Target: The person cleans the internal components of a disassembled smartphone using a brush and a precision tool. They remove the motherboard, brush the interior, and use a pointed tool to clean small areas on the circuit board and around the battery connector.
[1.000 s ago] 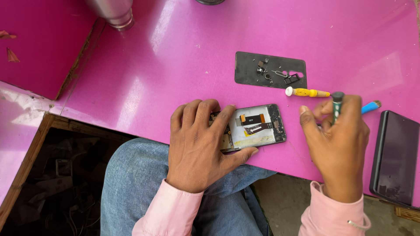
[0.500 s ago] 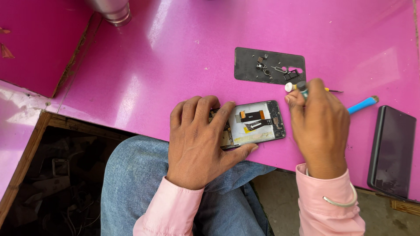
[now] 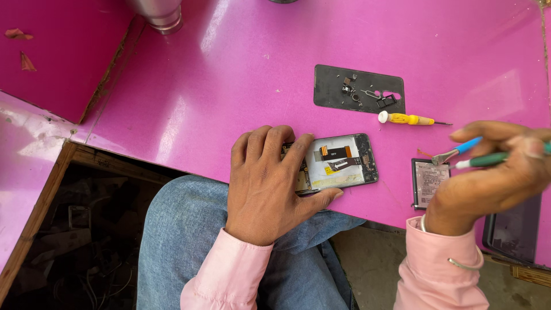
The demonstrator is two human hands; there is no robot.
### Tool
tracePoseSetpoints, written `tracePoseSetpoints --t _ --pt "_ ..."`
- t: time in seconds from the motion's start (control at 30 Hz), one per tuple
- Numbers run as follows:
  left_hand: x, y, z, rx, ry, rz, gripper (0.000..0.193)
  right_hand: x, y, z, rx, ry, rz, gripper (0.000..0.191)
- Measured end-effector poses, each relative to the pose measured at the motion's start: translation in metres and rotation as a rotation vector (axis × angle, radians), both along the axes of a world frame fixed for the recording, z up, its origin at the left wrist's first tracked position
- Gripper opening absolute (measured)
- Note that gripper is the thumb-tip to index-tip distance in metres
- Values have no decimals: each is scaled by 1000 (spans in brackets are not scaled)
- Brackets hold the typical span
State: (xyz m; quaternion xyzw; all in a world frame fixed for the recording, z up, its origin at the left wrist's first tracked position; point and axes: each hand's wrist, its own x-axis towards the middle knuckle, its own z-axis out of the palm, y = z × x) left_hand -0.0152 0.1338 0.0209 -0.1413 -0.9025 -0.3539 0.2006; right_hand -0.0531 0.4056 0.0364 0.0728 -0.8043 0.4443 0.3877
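My left hand (image 3: 270, 181) lies flat over the left part of an opened phone (image 3: 341, 161) at the front edge of the pink table, pinning it down. The phone's inside shows orange flex cables and a pale frame. My right hand (image 3: 496, 175) hovers to the right of the phone and is closed on two thin tools (image 3: 470, 155), one with a blue handle and one green, their tips pointing left. A flat battery (image 3: 427, 181) lies under that hand. A yellow screwdriver (image 3: 408, 119) rests on the table beyond the phone.
A dark mat (image 3: 359, 89) with small screws and parts lies behind the screwdriver. A dark phone back panel (image 3: 511, 232) sits at the right front edge. A metal vessel (image 3: 158, 14) stands at the far left. The pink table (image 3: 229, 86) ends above my knees.
My right hand left the dark mat and moved right, now holding the blue and green tools. The yellow screwdriver lies uncovered on the table. My left hand stayed on the phone.
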Motion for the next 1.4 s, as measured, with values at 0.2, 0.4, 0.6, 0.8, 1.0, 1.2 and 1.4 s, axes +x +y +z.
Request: tracePoseSetpoints --t 0.2,0.4,0.6,0.8,1.0,1.2,1.4 --pt "1 1 0 -3 4 1 80 -3 -8 -2 50 -40 152 35" --pt "1 1 1 0 8 4 79 -4 -20 5 -79 -89 294 31" --pt "1 2 1 -3 9 3 80 -6 -24 6 -116 -188 308 32" --pt "2 1 1 -1 8 -1 80 -7 -28 10 -125 -195 326 30" --pt "1 1 0 -6 19 -2 79 -8 -33 27 -145 -242 371 35" --pt "2 0 1 7 16 -6 79 -33 -37 44 -206 -374 368 28" --pt "4 0 5 5 29 2 80 -70 -44 40 -194 -385 498 26"
